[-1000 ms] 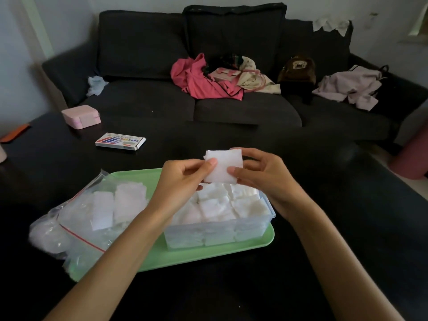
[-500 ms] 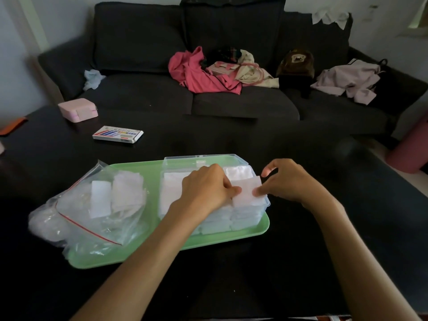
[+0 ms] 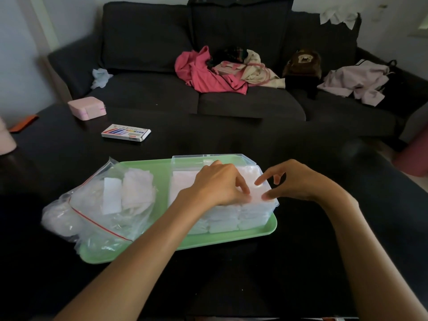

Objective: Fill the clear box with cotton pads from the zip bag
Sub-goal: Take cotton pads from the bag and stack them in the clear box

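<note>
The clear box stands on the right half of a green tray, packed with stacked white cotton pads; its lid is hinged open at the back. My left hand rests on the top pads near the box's right end, fingertips pressing down. My right hand hovers at the box's right edge, index finger and thumb touching the top pad, fingers apart. The zip bag, clear with a red seal line, lies on the tray's left half and holds more pads.
The tray sits on a dark table. Further back on it lie a colourful flat box and a pink case. A dark sofa with clothes and a brown bag stands behind the table.
A second ago both hands held one pad up above the box. They lowered it onto the right end of the box, and now the fingers press it flat.
</note>
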Demonstrator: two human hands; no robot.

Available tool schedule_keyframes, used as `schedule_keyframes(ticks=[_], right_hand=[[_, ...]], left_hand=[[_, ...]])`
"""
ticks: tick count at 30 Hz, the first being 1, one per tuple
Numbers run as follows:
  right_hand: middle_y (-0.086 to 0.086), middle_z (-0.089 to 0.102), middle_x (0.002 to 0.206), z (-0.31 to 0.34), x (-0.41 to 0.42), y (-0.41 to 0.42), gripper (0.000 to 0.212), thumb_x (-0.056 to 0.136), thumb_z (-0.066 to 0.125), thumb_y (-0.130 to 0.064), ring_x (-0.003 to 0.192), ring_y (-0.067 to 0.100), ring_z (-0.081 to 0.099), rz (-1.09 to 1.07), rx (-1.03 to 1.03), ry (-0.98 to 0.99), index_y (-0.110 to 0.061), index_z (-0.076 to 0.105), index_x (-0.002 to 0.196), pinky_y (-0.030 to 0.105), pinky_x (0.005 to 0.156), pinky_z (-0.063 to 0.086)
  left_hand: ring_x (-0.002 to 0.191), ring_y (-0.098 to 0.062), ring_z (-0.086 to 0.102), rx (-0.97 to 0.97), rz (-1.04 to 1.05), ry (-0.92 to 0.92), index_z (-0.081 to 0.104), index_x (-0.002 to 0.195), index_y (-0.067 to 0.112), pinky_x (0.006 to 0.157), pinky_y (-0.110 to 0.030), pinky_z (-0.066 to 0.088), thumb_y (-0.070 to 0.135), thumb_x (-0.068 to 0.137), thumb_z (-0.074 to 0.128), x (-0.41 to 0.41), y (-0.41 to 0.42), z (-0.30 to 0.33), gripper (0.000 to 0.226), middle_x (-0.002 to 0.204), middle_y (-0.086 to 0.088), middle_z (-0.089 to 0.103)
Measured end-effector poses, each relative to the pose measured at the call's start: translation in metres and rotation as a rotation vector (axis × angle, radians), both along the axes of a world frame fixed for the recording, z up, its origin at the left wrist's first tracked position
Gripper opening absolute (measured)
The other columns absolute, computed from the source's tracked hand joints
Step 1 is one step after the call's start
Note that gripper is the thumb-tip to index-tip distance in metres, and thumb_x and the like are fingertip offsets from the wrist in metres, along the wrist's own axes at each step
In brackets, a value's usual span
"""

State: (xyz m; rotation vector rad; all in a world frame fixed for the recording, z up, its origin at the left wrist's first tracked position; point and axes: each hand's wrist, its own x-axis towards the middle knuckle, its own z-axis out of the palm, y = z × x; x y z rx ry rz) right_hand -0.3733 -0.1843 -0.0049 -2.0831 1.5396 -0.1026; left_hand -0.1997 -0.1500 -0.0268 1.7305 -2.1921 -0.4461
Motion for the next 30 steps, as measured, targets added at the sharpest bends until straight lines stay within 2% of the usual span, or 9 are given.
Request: schedule_keyframes(ticks=[4, 8, 14, 17, 20, 22, 25, 27, 30], right_hand=[[-0.007, 0.056, 0.102, 0.001, -0.003, -0.001, 0.023, 0.072, 0.079, -0.026, 0.098, 0.010, 0.050, 0.028, 0.055, 0.008, -0.044, 0.065, 0.076, 0.032, 0.086, 0.040], [-0.005, 0.057, 0.102, 0.000, -0.002, -0.001, 0.019, 0.074, 0.077, -0.027, 0.097, 0.011, 0.051, 0.022, 0.132, 0.062, -0.043, 0.067, 0.078, 0.033, 0.092, 0.042], [-0.006, 0.059, 0.077, 0.017, 0.028, -0.001, 0.012, 0.074, 0.076, -0.035, 0.069, 0.004, 0.053, -0.042, -0.155, -0.141, -0.038, 0.064, 0.077, 0.018, 0.059, 0.040], [-0.003, 0.061, 0.067, 0.015, 0.068, 0.015, 0.015, 0.073, 0.074, -0.045, 0.059, 0.011, 0.054, -0.031, -0.261, -0.304, -0.034, 0.067, 0.078, 0.024, 0.059, 0.046], [-0.007, 0.064, 0.075, 0.003, 0.115, 0.032, 0.018, 0.074, 0.072, -0.050, 0.065, 0.006, 0.057, 0.036, -0.318, -0.369, -0.034, 0.069, 0.082, 0.028, 0.064, 0.049], [-0.009, 0.063, 0.083, -0.008, 0.144, 0.039, 0.024, 0.077, 0.069, -0.049, 0.067, 0.003, 0.052, 0.078, -0.387, -0.346, -0.032, 0.070, 0.094, 0.026, 0.065, 0.042], [-0.005, 0.061, 0.111, -0.025, 0.176, 0.046, 0.040, 0.083, 0.063, -0.049, 0.103, 0.011, 0.052, 0.105, -0.469, -0.222, -0.027, 0.063, 0.117, 0.029, 0.080, 0.042], [-0.002, 0.058, 0.122, -0.034, 0.189, 0.048, 0.043, 0.085, 0.062, -0.047, 0.120, 0.016, 0.044, 0.117, -0.497, -0.156, -0.025, 0.060, 0.122, 0.031, 0.091, 0.039], [-0.007, 0.066, 0.107, -0.039, 0.199, 0.049, 0.023, 0.086, 0.062, -0.037, 0.109, 0.016, 0.054, 0.092, -0.563, -0.169, -0.027, 0.067, 0.106, 0.028, 0.076, 0.040]], left_hand=[[0.097, -0.012, 0.040, 0.052, 0.006, -0.036, 0.072, 0.098, 0.037, 0.068, -0.028, 0.033, 0.056, 0.068, 0.073, 0.001, -0.005, 0.000, 0.035, 0.090, 0.014, 0.056], [0.103, -0.014, 0.046, 0.074, -0.005, -0.048, 0.071, 0.102, 0.033, 0.070, -0.028, 0.033, 0.051, 0.069, 0.076, -0.003, -0.010, 0.001, 0.038, 0.104, 0.008, 0.062], [0.093, -0.009, 0.051, -0.130, 0.164, 0.183, 0.070, 0.098, 0.034, 0.063, -0.025, 0.035, 0.044, 0.081, 0.067, 0.036, 0.018, 0.014, 0.020, 0.087, 0.016, 0.057], [0.081, -0.006, 0.055, -0.287, 0.421, 0.154, 0.069, 0.085, 0.036, 0.061, -0.024, 0.037, 0.035, 0.082, 0.066, 0.091, 0.047, 0.022, 0.005, 0.081, 0.017, 0.060], [0.085, -0.012, 0.061, -0.375, 0.671, 0.037, 0.068, 0.081, 0.033, 0.066, -0.027, 0.041, 0.036, 0.080, 0.068, 0.139, 0.073, 0.024, 0.003, 0.082, 0.015, 0.062], [0.089, -0.017, 0.063, -0.331, 0.760, -0.012, 0.068, 0.085, 0.030, 0.066, -0.027, 0.040, 0.048, 0.078, 0.069, 0.162, 0.086, 0.022, 0.020, 0.086, 0.011, 0.066], [0.091, -0.018, 0.064, -0.218, 0.787, -0.070, 0.068, 0.096, 0.026, 0.065, -0.026, 0.039, 0.063, 0.075, 0.063, 0.177, 0.097, 0.013, 0.043, 0.095, 0.007, 0.069], [0.096, -0.016, 0.062, -0.187, 0.746, -0.119, 0.068, 0.102, 0.027, 0.068, -0.026, 0.038, 0.062, 0.076, 0.062, 0.178, 0.100, 0.005, 0.044, 0.100, 0.008, 0.068], [0.098, -0.013, 0.057, -0.202, 0.714, -0.195, 0.068, 0.106, 0.030, 0.070, -0.026, 0.035, 0.055, 0.081, 0.062, 0.175, 0.102, -0.005, 0.036, 0.103, 0.010, 0.065]])
